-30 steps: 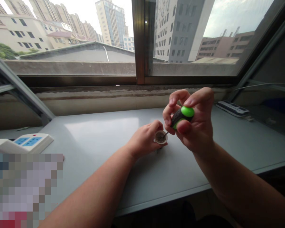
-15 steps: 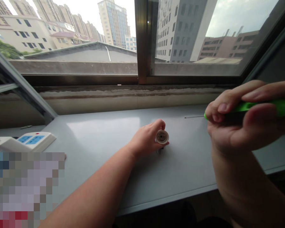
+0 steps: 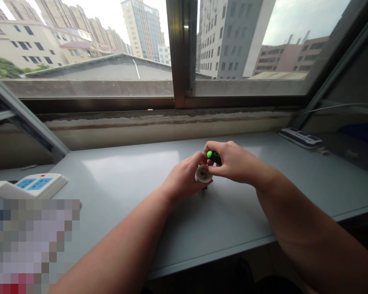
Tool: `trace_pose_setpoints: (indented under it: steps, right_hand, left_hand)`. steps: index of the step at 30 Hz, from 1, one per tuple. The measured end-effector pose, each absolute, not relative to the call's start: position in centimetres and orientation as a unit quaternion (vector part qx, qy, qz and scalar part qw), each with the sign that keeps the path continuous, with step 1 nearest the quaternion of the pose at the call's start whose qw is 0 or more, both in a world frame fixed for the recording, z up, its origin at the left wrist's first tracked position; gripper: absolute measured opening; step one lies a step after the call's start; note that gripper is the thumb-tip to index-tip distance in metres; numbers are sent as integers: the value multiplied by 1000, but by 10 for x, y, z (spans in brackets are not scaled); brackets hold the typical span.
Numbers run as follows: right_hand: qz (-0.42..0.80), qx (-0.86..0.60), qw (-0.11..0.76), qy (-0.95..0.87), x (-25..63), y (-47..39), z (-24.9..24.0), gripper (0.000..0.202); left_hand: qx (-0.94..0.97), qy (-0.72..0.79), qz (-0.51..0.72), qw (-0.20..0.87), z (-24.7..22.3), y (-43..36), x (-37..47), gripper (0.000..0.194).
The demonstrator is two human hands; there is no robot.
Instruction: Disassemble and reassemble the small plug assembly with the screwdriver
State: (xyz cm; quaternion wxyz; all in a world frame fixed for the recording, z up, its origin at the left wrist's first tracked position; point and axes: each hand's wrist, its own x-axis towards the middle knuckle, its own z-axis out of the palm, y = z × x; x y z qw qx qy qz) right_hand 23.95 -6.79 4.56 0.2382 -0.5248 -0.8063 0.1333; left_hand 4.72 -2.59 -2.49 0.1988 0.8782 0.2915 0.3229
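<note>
My left hand is closed around a small round white fitting above the middle of the table. Its open end faces me and shows a darker recess inside. Just under it a small metal piece shows, too dim to make out. My right hand grips a screwdriver with a green and black handle, at the upper right of the fitting. Its fingertips are against or very near the fitting's rim. The screwdriver's shaft is hidden, and I cannot tell where its tip is.
The grey table runs below a window. At the left lies a white power strip with blue sockets. Another power strip sits at the back right. Metal frame posts rise at both sides.
My right hand has come down and left with the screwdriver, from the right side of the view to the fitting. My left hand still holds the fitting in nearly the same place.
</note>
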Motion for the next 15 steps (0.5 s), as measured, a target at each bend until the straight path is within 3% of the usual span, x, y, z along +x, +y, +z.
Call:
trace_pose_setpoints:
  steps: [9,15]
  right_hand:
    - [204,-500,269,-798,251,-70,53,19]
    - [145,-604,230,-749,268,-50,42,18]
  left_hand:
    - [873,292,313,233,-23,-27,46,42]
    - [850,357,309,235,-19,-26,43,54]
